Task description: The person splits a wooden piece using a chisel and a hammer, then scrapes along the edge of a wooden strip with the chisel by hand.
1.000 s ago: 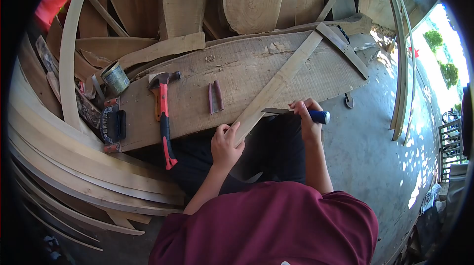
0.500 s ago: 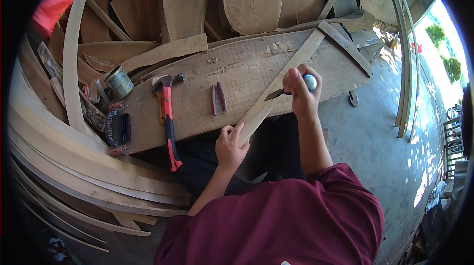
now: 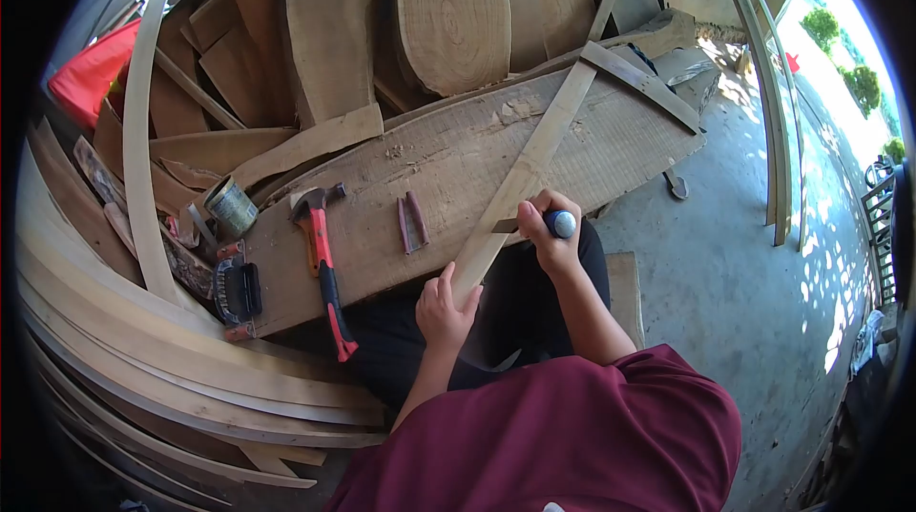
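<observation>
My left hand point(image 3: 446, 309) grips the near end of a long pale wooden strip point(image 3: 520, 183), its fingers wrapped over the edge. The strip runs diagonally away across a thick wooden plank point(image 3: 382, 197). In my right hand point(image 3: 551, 237) is a chisel point(image 3: 561, 223) with a blue handle and a pale rounded end cap. Its metal blade points left and lies over the strip, a short way beyond my left hand; whether the edge is cutting in is hard to see. A shorter crosspiece point(image 3: 641, 87) lies against the strip's far end.
On the plank's left part lie a red-and-black claw hammer point(image 3: 324, 269), a dark-handled brush-like tool point(image 3: 239, 292) and two thin reddish-brown sticks point(image 3: 413, 224). A tin can point(image 3: 231, 207) stands behind them. Curved wooden strips point(image 3: 191, 369) pile up at left; boards point(image 3: 453, 16) lean at the back.
My right hand has drawn the chisel down along the strip, closer to my left hand. The left hand keeps its grip. The whole view has shifted slightly.
</observation>
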Action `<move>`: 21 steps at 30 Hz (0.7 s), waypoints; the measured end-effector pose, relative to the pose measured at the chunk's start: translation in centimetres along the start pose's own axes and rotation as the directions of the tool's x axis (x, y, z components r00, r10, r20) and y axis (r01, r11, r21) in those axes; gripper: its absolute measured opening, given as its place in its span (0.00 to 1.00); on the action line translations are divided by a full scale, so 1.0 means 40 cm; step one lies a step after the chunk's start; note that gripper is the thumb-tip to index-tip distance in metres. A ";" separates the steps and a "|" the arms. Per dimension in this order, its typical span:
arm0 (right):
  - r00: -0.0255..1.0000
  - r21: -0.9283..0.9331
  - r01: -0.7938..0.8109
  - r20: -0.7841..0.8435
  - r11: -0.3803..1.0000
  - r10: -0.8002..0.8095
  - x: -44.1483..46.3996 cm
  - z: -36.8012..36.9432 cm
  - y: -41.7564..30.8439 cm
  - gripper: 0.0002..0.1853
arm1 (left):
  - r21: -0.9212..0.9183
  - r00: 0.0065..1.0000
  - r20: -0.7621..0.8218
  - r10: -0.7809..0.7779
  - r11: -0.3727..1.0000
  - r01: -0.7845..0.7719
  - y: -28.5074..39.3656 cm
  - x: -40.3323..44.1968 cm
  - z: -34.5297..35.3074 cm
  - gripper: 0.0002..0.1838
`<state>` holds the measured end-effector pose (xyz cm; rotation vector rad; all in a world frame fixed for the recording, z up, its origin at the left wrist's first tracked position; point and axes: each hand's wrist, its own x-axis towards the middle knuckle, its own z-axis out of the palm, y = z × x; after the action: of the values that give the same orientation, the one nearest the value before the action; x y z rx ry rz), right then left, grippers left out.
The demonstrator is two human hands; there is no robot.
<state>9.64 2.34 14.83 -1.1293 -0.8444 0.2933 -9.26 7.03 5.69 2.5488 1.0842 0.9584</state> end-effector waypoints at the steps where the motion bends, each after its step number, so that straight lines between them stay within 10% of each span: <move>1: 0.999 0.042 -0.031 0.028 0.999 0.030 -0.007 -0.011 0.002 0.16 | 0.015 1.000 -0.003 -0.004 1.000 0.004 0.002 -0.008 0.003 0.31; 21: 0.968 0.180 -0.133 0.237 0.975 0.088 -0.065 0.010 -0.044 0.16 | -0.254 0.877 -0.061 -0.477 0.857 0.448 0.088 -0.203 0.083 0.33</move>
<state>7.28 0.30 15.31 -0.9725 -0.9334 0.5952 -9.34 -0.99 0.69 1.9284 1.4378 1.0382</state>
